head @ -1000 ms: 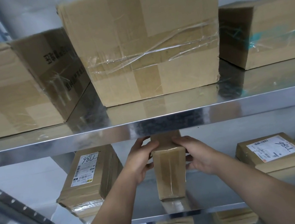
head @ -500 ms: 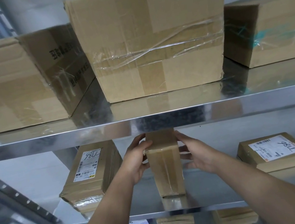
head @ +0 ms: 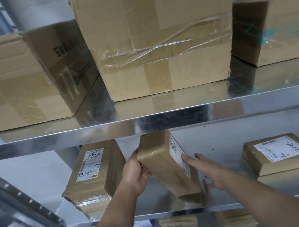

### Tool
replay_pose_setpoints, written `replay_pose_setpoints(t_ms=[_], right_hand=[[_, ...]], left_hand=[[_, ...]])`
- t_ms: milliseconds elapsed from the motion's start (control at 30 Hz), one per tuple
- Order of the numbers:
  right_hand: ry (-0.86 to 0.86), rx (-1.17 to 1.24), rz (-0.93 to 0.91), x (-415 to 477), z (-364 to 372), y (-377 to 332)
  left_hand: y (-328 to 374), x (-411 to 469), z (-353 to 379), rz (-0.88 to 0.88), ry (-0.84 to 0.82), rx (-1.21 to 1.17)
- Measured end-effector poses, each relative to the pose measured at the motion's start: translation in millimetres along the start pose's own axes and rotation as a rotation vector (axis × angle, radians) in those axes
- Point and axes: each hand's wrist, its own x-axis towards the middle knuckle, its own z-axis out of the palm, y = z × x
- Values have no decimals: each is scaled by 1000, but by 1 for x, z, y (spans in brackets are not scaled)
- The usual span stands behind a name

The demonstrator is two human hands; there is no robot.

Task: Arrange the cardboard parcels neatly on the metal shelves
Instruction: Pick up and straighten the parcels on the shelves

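Since half a second ago the narrow brown cardboard parcel (head: 165, 167) has gone from upright to tilted. Its top now leans left, just under the edge of the shelf above. Its lower end rests on the shiny metal shelf (head: 236, 190). The long axis runs from upper left to lower right, and the white-labelled face is turned to the right.

The left hand (head: 135, 173) grips the raised upper corner with curled fingers. The right hand (head: 205, 171) presses straight fingers against the labelled face and clasps nothing.

Judgement: the parcel lies between both hands, with the left nearer the raised end, so that hand governs whether it is stood up or laid flat
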Motion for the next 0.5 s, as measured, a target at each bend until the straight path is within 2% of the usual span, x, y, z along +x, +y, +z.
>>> replay_pose_setpoints(t_ms=[133, 367, 500], right_hand=[[24, -15, -66, 9, 0, 3], [105, -120, -103, 14, -8, 6], [111, -177, -92, 14, -10, 6]], left_hand=[[-6, 5, 3, -19, 10, -88], [-25, 14, -7, -92, -47, -404], [-35, 10, -3, -50, -15, -417]])
